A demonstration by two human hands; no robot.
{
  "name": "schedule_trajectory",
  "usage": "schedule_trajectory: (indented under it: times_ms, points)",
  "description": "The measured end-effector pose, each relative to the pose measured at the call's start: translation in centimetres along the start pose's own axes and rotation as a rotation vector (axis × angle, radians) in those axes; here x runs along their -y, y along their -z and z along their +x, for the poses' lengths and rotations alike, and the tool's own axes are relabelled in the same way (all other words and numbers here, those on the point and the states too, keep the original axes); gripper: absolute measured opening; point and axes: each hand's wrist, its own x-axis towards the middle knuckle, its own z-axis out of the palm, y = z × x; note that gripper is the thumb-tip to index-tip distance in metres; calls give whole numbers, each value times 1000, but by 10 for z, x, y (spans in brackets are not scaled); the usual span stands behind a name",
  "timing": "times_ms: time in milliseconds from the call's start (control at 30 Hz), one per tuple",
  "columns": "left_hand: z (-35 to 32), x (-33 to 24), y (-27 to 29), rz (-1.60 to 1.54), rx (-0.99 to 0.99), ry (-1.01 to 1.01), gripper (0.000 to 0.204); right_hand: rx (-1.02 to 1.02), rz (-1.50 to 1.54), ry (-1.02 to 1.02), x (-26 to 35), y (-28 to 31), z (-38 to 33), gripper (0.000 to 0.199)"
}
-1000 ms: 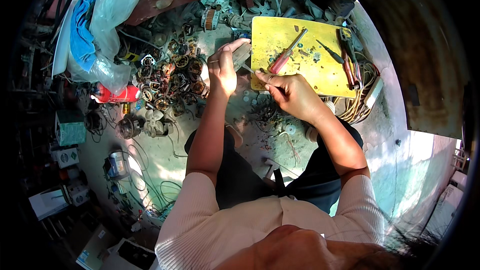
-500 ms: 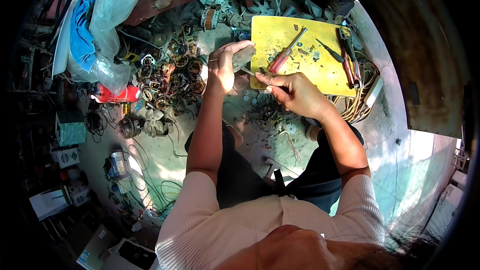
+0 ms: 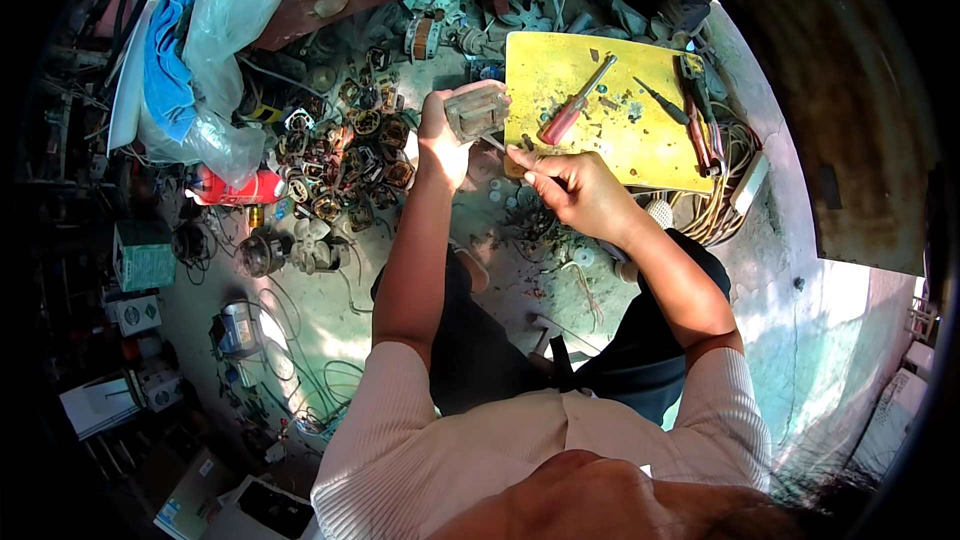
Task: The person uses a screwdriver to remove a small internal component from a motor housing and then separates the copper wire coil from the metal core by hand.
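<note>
My left hand is closed round a dull grey-brown, block-like metal part with a hollowed face, held over the left edge of a yellow board. Between the thumb and fingers of my right hand is a thin, pale metal rod, its tip pointing at the lower right side of the part. Whether it touches the part I cannot tell. On the yellow board lie a screwdriver with a red handle, a slim dark-handled tool and red-handled pliers.
Left of my hands is a heap of copper-wound motor coils. A red cylinder, a small fan motor and loose cables lie nearer left. Coiled wire sits beside the board's right corner. Plastic bags hang at far left.
My left hand has turned the metal part so its hollowed face shows more. My right hand has shifted slightly, still pinching the thin rod.
</note>
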Motion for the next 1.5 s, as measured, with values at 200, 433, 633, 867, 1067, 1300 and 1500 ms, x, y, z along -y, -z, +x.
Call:
schedule_trajectory:
  times_ms: [200,433,633,867,1067,1300,1500]
  points:
    - [8,42,-11,-332,-70,183,53,-60,-101,-51,6,-12,9,37]
    - [17,30,23,-710,251,111,65,-65,260,-392,17,24,9,37]
    - [5,6,-3,-231,-26,-11,65,184,284,-482,21,26,4,41]
    - [-6,-3,-20,105,-76,-99,65,218,321,-535,24,26,6,42]
    - [-4,12,-12,526,-43,-343,58,279,313,-600,26,35,10,41]
    - [3,26,-22,92,-245,-276,60,19,123,-353,1,-4,-1,40]
    - [16,50,-5,-527,-93,-9,53,-68,282,-479,6,5,13,39]
